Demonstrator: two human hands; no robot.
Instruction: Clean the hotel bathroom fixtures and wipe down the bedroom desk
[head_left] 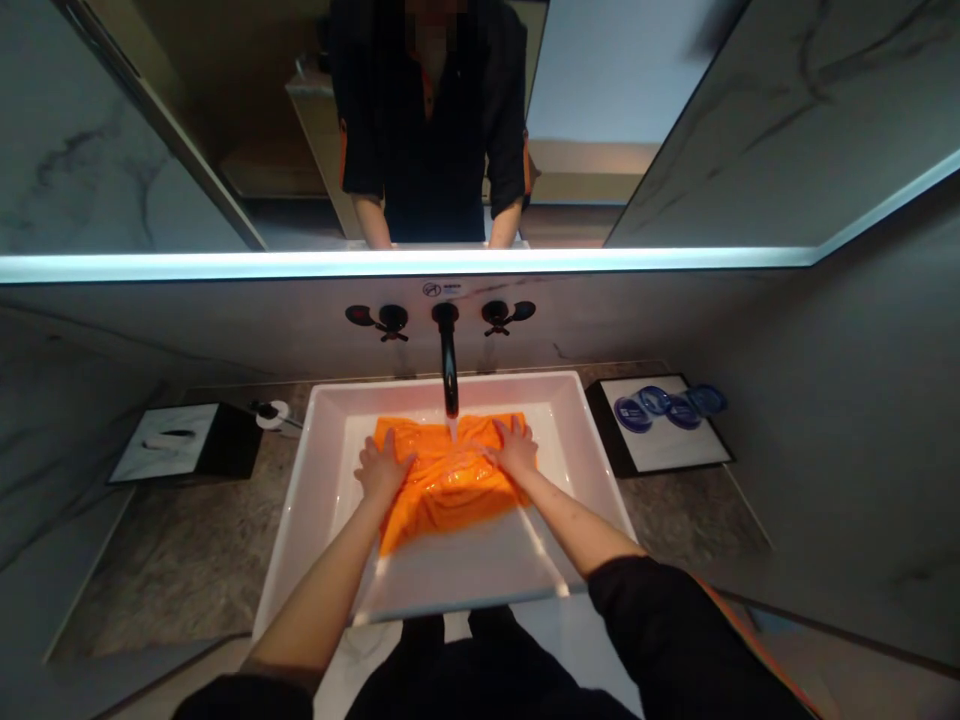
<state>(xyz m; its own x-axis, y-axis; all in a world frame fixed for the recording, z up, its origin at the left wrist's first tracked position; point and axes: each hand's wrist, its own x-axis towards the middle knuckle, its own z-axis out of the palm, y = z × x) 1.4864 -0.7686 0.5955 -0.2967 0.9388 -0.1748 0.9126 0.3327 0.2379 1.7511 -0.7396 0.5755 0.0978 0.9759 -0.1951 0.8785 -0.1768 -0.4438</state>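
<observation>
White sink [450, 575], wet orange cloth [450, 512] inside!
Cloth lies towards the sink's twelve o'clock; left hand [382, 470] at its nine, right hand [517, 453] at its two, both splayed on it, unclenched. Best press flat, easing folds under the water [453, 430].

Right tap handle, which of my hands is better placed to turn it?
Probably your right hand: it's on the orange cloth, right of the spout, nearer that tap handle; your left hand is left of the spout.
</observation>
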